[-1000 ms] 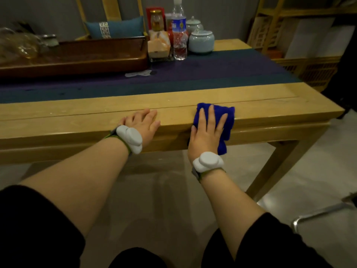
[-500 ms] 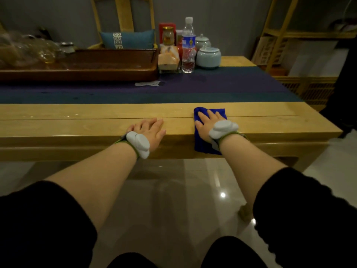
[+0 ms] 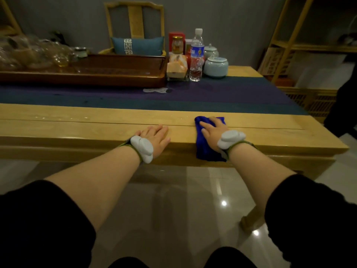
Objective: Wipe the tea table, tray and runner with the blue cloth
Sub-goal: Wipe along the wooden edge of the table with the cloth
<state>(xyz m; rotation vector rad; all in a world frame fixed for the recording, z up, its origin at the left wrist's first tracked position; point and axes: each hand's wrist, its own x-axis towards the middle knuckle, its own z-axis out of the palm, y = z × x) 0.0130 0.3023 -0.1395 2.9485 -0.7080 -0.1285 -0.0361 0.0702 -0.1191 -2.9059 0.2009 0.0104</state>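
The blue cloth lies over the near edge of the yellow wooden tea table, part of it hanging down the front. My right hand presses flat on the cloth with straight fingers. To its left, my left hand rests flat on the bare table edge, holding nothing. A dark purple and teal runner stretches along the table's middle. The dark wooden tray stands on the runner at the back left.
Glassware crowds the tray's left end. A water bottle, a jar, a snack packet and two pale lidded pots stand right of the tray. A chair with a teal cushion is behind. Wooden shelving stands at right.
My right hand has turned, fingers now pointing left, and slid the cloth further onto the tabletop. My left hand has stayed on the edge. The view has tilted up.
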